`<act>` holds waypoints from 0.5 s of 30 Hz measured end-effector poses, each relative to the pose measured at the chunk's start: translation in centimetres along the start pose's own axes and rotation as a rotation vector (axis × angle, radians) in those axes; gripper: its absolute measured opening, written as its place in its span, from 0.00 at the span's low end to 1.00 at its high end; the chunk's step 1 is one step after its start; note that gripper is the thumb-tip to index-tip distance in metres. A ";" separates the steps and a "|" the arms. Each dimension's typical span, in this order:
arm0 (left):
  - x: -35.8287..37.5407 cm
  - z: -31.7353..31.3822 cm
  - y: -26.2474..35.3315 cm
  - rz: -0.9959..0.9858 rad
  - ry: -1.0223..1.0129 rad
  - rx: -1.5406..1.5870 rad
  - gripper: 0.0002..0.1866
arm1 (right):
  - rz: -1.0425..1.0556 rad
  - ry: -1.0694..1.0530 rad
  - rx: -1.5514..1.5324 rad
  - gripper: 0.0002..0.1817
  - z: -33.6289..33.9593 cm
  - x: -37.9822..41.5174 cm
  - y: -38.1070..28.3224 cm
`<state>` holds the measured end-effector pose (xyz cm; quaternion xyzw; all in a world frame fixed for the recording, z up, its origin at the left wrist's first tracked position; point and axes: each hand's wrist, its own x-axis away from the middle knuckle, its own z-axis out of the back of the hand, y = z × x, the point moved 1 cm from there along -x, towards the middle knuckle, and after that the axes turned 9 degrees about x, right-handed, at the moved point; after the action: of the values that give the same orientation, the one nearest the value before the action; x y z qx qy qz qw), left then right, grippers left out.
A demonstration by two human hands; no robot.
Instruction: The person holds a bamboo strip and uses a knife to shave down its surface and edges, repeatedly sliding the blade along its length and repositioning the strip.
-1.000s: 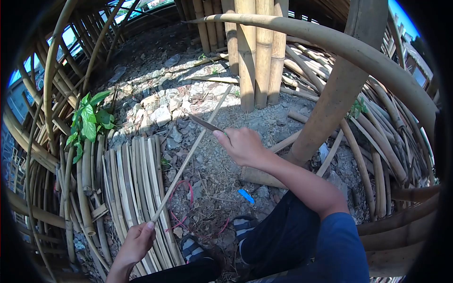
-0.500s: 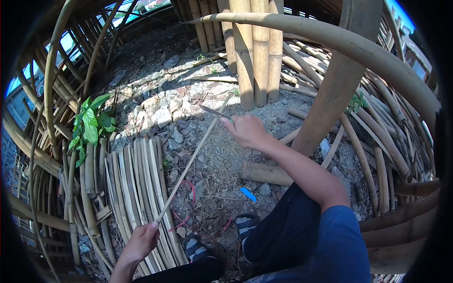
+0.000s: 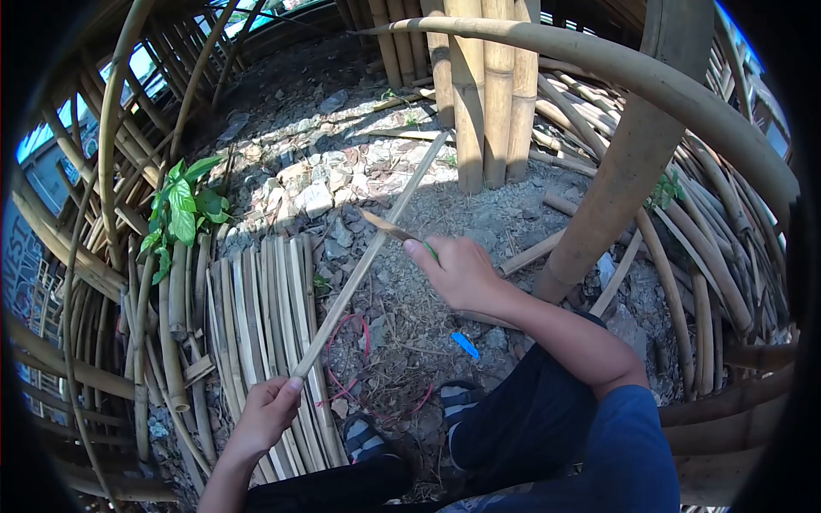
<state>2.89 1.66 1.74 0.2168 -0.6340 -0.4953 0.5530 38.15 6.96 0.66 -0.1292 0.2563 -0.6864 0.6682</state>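
Note:
My left hand (image 3: 267, 414) is closed on the near end of a long split bamboo strip (image 3: 355, 278), which slants up and away to the right. In my right hand (image 3: 462, 272) is a knife (image 3: 386, 226) with a green part showing at the handle. Its blade lies across the strip at about the middle of its upper half and seems to touch it. Beside my left hand, a row of split bamboo strips (image 3: 256, 316) lies side by side on the ground.
Upright bamboo poles (image 3: 469, 103) stand ahead, and a thick slanted post (image 3: 611, 162) rises at right. A curved pole (image 3: 590, 56) arches overhead. Bamboo piles (image 3: 718, 222) lie at right. A leafy plant (image 3: 181, 209), red string (image 3: 368, 338) and a blue scrap (image 3: 465, 344) are nearby.
My right hand and the knife have come down and nearer along the strip. The strip has turned, showing a wider face. The view has shifted slightly.

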 end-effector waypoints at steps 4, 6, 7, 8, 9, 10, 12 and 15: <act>0.0 -0.4 -0.2 0.004 0.018 -0.071 0.22 | 0.100 -0.071 -0.048 0.33 -3.5 4.7 -3.4; -0.3 -0.4 -0.5 0.013 -0.007 -0.066 0.22 | 0.247 -0.123 -0.007 0.32 -4.9 6.7 -4.6; -0.4 -0.4 -0.8 0.026 -0.038 -0.055 0.23 | 0.247 -0.130 -0.009 0.32 -5.2 6.8 -4.6; -0.4 -0.3 -1.1 0.015 -0.040 -0.072 0.23 | 0.264 -0.071 0.050 0.32 -5.5 6.7 -4.5; -0.3 -0.2 -1.0 0.019 -0.038 -0.072 0.23 | 0.281 -0.010 0.109 0.32 -5.6 6.6 -4.4; -0.1 -0.1 -0.9 -0.004 -0.002 -0.139 0.24 | 0.173 0.067 0.087 0.31 -4.6 5.0 -3.7; -0.1 0.1 -1.2 0.016 0.028 -0.132 0.25 | 0.128 0.112 0.073 0.30 -4.3 2.5 -1.0; -0.6 0.2 -1.5 0.053 -0.008 -0.152 0.25 | 0.073 0.200 -0.010 0.28 -5.6 3.6 -1.6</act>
<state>2.44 1.63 0.12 0.1555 -0.6024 -0.5279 0.5781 33.64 4.33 -3.76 -0.0541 0.3297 -0.6698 0.6632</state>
